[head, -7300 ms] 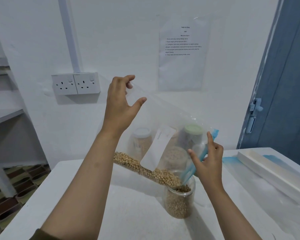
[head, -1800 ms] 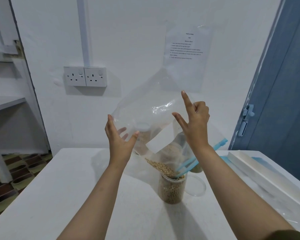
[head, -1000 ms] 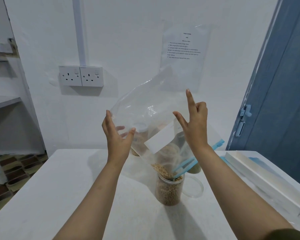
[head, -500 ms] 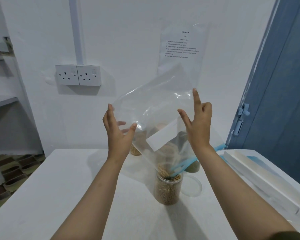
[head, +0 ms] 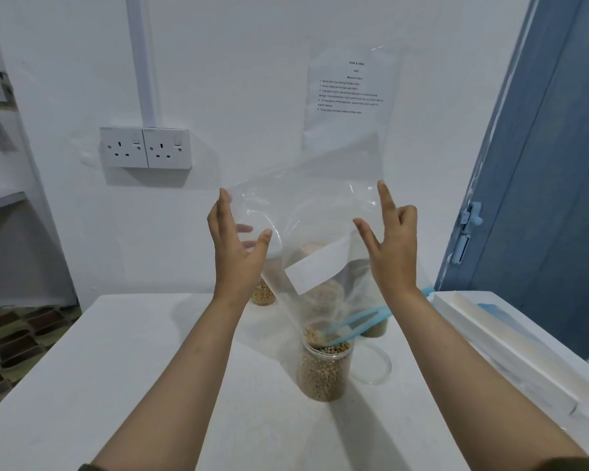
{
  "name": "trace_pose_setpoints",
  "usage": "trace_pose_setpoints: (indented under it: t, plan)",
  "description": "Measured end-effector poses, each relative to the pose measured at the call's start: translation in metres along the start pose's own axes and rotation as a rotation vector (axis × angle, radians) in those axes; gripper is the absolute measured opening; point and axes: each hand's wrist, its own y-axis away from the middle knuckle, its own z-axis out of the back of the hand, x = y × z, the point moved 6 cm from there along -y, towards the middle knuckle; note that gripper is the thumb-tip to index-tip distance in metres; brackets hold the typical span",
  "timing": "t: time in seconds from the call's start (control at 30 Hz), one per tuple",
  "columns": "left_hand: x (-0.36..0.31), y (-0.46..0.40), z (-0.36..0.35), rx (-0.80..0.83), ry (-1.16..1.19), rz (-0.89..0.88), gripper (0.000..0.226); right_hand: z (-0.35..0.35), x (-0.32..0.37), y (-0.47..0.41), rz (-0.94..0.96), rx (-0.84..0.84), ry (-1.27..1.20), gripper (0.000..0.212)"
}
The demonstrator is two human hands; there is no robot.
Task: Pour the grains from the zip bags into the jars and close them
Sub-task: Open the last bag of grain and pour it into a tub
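Above the white table (head: 123, 368), a clear zip bag (head: 306, 212) is held upended, its blue zip strip (head: 357, 322) at the bottom and its mouth resting in the open jar (head: 323, 368). The left hand (head: 237, 253) grips the bag's left side, thumb in front of the plastic and fingers seen through it behind. The right hand (head: 393, 253) holds the bag's right side; the forefinger points up along the plastic, the thumb is spread, and the remaining fingers are curled. Whether that hand pinches the plastic or only steadies it cannot be told. The hands are apart, with the bag's width between them.

The bag is nearly empty. A small clump of grains (head: 312, 334) sits at its lowest corner, just above the jar's rim. A white label (head: 315, 268) shows on the bag's face, tilted. The jar stands upright on the table and is filled almost to the top with round tan grains. A clear round lid (head: 376, 363) lies flat on the table just right of the jar.

Behind the bag, three further jars stand near the wall: one holding grains (head: 262, 295) at the left, one seen through the plastic (head: 323, 294) and one largely hidden at the right (head: 376, 329). A long white box (head: 500, 345) lies along the table's right edge. On the wall are a double socket (head: 146, 147) and a printed sheet (head: 349, 96); a blue door (head: 551, 164) stands at the right.
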Motion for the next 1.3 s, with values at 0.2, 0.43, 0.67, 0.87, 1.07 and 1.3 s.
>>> trace_pose_setpoints:
  t: [0.2, 0.43, 0.67, 0.87, 1.07, 1.3]
  plan:
    - [-0.005, -0.004, -0.007, 0.021, -0.004, -0.029, 0.091, 0.005, -0.008, 0.001, -0.015, 0.018, 0.040, 0.067]
    - [-0.009, -0.008, -0.010, 0.038, 0.000, -0.049, 0.088, 0.008, -0.011, 0.002, -0.041, -0.004, 0.042, 0.065]
    - [-0.016, -0.011, -0.018, 0.068, -0.002, -0.057, 0.085, 0.017, -0.014, 0.006, -0.051, 0.004, 0.077, 0.064]
    - [-0.022, -0.015, -0.022, 0.079, -0.007, -0.066, 0.083, 0.026, -0.017, 0.009, -0.064, -0.031, 0.075, 0.062]
    - [-0.026, -0.018, -0.029, 0.082, -0.012, -0.104, 0.082, 0.029, -0.019, 0.013, -0.069, -0.046, 0.084, 0.059]
    - [-0.030, -0.019, -0.036, 0.094, -0.015, -0.128, 0.079, 0.032, -0.031, 0.018, -0.106, 0.021, 0.047, 0.063]
